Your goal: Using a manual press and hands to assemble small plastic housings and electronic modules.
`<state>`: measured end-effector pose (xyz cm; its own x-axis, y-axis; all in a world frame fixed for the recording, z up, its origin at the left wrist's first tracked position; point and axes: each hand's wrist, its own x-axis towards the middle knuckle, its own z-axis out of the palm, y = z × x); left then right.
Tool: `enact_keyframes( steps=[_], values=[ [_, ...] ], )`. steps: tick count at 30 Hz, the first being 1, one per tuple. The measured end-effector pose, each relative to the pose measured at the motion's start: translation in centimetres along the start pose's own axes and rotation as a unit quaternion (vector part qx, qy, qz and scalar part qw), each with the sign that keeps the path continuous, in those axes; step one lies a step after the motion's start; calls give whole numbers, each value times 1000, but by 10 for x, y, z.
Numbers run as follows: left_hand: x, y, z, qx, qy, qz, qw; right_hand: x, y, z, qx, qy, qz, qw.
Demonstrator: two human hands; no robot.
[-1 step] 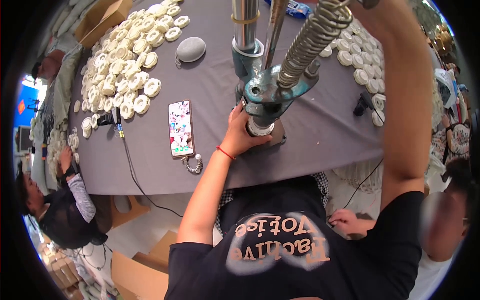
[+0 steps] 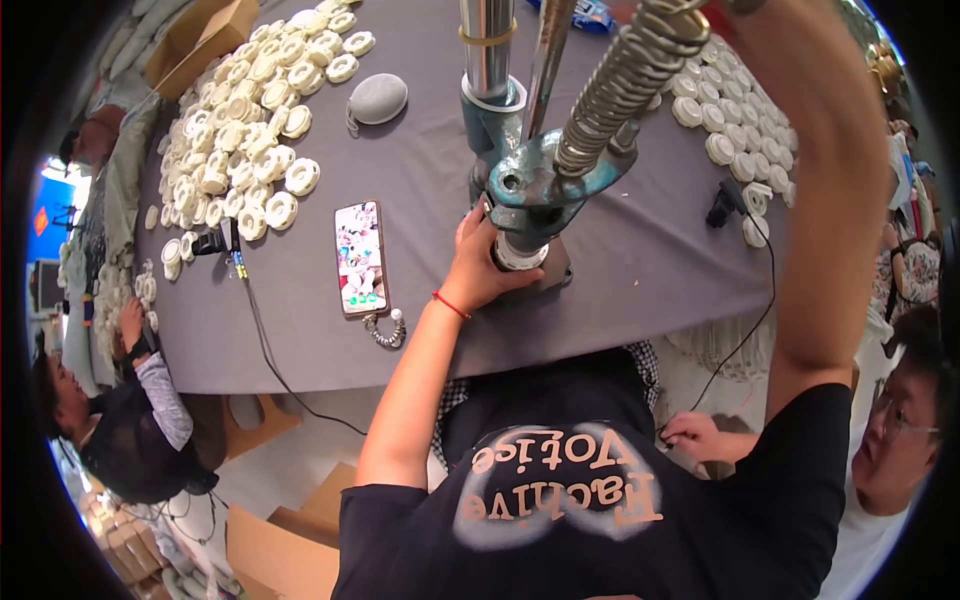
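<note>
Left hand (image 2: 476, 272) curls around a white ring (image 2: 521, 258) right under the head of the teal press (image 2: 545, 185): fingers on the near-left side, thumb laid across the front. Looks like that grip keeps the part centered below the ram. Ring sits over the dark base plate (image 2: 557, 271); can't tell if it touches, hand covers the gap. Right forearm (image 2: 825, 150) goes up and out past the top edge; right hand is out of view, so can't say what it grips.

Layout: ring pile (image 2: 240, 150) to the left, disc pile (image 2: 735, 115) to the right, probably split so each is within reach of one side. Middle of the surface (image 2: 430, 170) carries a phone (image 2: 361, 258) with beaded strap (image 2: 386, 330), and a grey case (image 2: 379, 99) beyond it, both clear of the press.

In the way: spring (image 2: 632, 85) and press head block the view of the ring's far side and the fingertips there. Raised forearm is close to the disc pile's right edge. Two small black devices sit near the piles, left (image 2: 212, 240) and right (image 2: 722, 208); their cables run off the near edge. Co-worker's hand (image 2: 692, 437) is just below the surface on the right. Open cardboard box (image 2: 285, 545) lower left.
</note>
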<state>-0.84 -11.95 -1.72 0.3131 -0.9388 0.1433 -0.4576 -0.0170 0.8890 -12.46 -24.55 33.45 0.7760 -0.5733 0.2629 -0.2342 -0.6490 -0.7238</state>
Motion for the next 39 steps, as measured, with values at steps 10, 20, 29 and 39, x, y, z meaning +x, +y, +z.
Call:
enact_keyframes(
  steps=[10, 20, 29, 39],
  values=[
    [2, 6, -8, -7, -21, 19, 1000, -197, 127, 72, 138, -139, 373, 907],
    [0, 5, 10, 22, 57, 13, 998, -188, 129, 59, 202, -199, 339, 897],
    [-1, 5, 9, 13, 39, 3, 999, -204, 164, 105, 15, -82, 168, 982],
    [-8, 14, 13, 2, 116, 81, 990, -201, 226, 163, -59, 118, -41, 990]
  ],
)
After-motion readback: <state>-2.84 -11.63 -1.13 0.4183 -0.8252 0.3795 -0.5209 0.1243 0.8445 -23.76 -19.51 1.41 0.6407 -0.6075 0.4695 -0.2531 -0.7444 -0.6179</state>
